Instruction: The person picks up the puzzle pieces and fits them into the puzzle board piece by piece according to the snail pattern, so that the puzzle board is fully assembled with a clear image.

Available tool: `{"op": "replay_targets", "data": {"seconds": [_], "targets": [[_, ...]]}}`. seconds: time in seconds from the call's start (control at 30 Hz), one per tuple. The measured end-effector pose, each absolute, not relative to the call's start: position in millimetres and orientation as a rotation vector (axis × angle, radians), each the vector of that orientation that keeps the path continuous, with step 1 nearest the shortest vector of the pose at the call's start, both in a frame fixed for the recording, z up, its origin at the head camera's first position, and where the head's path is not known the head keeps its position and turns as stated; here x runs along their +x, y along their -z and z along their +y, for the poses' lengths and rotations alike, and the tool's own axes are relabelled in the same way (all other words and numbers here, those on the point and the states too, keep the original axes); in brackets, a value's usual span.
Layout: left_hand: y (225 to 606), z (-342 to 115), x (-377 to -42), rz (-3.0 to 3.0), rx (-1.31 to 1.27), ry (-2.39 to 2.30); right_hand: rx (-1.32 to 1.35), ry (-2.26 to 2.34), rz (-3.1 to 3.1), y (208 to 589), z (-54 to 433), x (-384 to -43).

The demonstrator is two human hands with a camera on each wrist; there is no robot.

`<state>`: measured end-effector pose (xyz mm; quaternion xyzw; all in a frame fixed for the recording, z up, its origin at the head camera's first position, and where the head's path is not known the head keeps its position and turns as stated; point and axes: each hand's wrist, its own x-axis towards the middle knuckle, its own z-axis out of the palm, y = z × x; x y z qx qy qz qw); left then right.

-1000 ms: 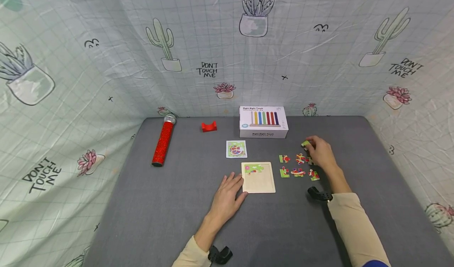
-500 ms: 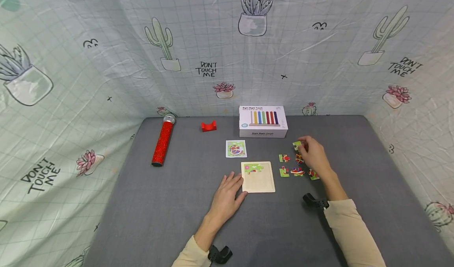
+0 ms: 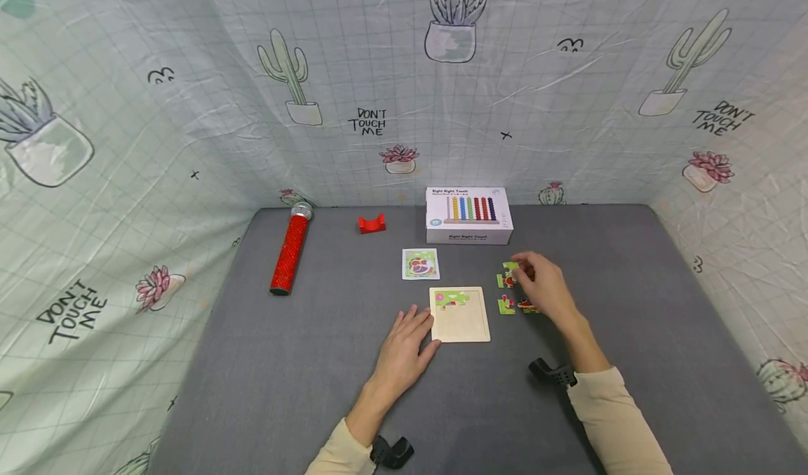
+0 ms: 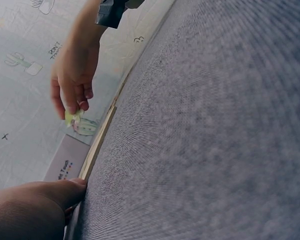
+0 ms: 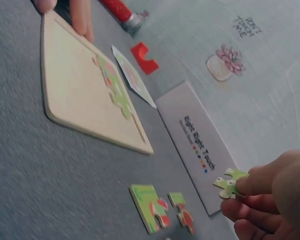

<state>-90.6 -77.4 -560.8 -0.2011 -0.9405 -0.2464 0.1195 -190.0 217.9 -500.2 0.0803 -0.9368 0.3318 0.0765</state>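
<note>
My right hand (image 3: 544, 285) pinches a green puzzle piece (image 5: 231, 183) between thumb and fingers, raised above the table near the loose pieces. My left hand (image 3: 404, 349) lies with fingers extended, fingertips and thumb at the left edge of a square wooden puzzle board (image 3: 463, 324). Joined green pieces (image 3: 452, 298) sit along the board's top left. Right of the board lie loose pieces, among them a green and red corner piece (image 3: 506, 306); others are hidden under my right hand.
Behind the board lies a picture card (image 3: 420, 264). Farther back stand a white box (image 3: 469, 215) and a small red holder (image 3: 372, 224). A red glittery microphone (image 3: 292, 250) lies at the left. A patterned curtain (image 3: 379, 61) borders the table.
My right hand has moved left with the green puzzle piece, from the far right of the loose pieces to above their left column. My left hand stays at the board.
</note>
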Motion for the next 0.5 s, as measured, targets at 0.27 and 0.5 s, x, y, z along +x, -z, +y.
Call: {"op": "replay_targets", "data": {"seconds": [0.27,0.5], "targets": [[561.6,-77.3,-90.9,-2.735,-0.593,0.718,0.257,-1.067,-2.837,502.4,201.7,-180.9],[560.8,-77.1,-90.9,-2.736,-0.592,0.719,0.329,-1.108,-2.856,507.9,184.0,-172.9]]}}
